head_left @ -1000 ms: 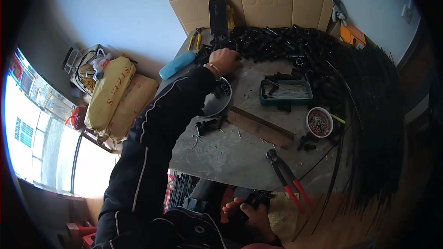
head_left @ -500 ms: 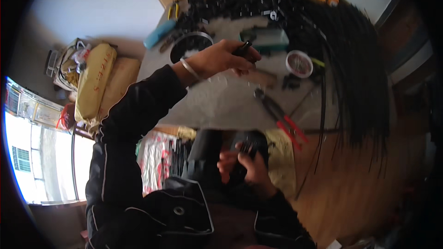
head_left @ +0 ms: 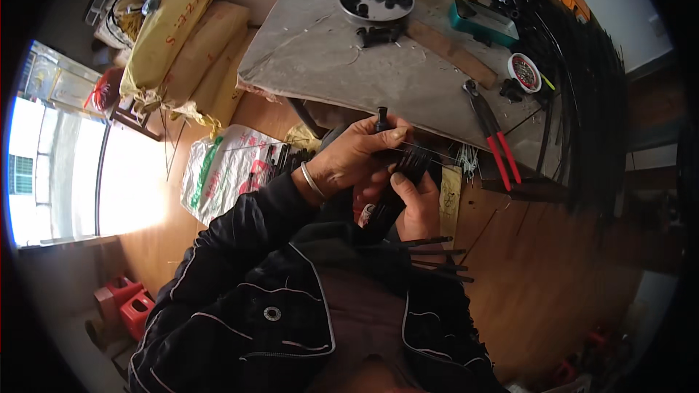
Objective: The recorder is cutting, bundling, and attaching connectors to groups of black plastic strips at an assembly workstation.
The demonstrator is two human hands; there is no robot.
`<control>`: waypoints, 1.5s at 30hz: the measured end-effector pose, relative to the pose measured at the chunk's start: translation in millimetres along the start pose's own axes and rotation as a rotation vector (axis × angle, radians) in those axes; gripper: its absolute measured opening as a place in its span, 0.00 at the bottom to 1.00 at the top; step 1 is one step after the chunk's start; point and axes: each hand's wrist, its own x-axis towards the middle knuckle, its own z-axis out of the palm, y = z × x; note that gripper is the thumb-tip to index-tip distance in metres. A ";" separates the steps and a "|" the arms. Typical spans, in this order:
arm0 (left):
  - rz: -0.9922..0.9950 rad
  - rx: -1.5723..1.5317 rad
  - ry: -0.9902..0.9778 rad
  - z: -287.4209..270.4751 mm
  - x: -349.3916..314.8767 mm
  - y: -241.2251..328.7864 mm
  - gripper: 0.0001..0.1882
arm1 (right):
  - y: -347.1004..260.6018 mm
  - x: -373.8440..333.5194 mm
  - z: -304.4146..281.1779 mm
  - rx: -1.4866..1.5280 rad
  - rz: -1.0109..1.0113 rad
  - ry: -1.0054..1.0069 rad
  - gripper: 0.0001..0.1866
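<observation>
My left hand [head_left: 353, 154], with a bangle at the wrist, is closed on a small black cylindrical piece [head_left: 382, 118] that pokes up past the thumb. Beside it, over my lap, my right hand [head_left: 419, 207] is wrapped round a bundle of thin black rods [head_left: 413, 162]. Rod ends [head_left: 444, 253] stick out below that hand, toward my sleeve. A thin pale rod or wire [head_left: 433, 151] runs between the two hands; which hand holds it I cannot tell. Fingers of both hands partly hide the pieces.
On the grey table [head_left: 313, 51] are a round tray [head_left: 346, 17] of black caps, a wooden strip [head_left: 453, 55], a green tray [head_left: 483, 23], a white bowl [head_left: 526, 73] and red-handled pincers [head_left: 491, 131]. Long black rods [head_left: 590, 116] hang over its right side. Sacks [head_left: 171, 33] lie left.
My left hand has come back from over the table to my lap, still with a black piece, and now meets my right hand. The view has tilted down.
</observation>
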 end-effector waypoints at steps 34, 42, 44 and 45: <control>0.070 -0.034 0.005 -6.9 5.8 1.8 0.10 | 11.0 -4.6 13.9 -0.117 -0.130 0.006 0.08; 0.085 -0.014 0.001 0.7 3.1 5.8 0.09 | 9.1 -5.1 16.9 -0.122 -0.130 0.038 0.08; 0.104 0.055 0.043 2.3 3.0 8.2 0.09 | 11.2 -3.1 18.2 -0.108 -0.145 0.055 0.08; 0.103 0.059 0.043 3.4 2.3 9.7 0.09 | 13.1 -3.2 19.5 -0.104 -0.148 0.054 0.08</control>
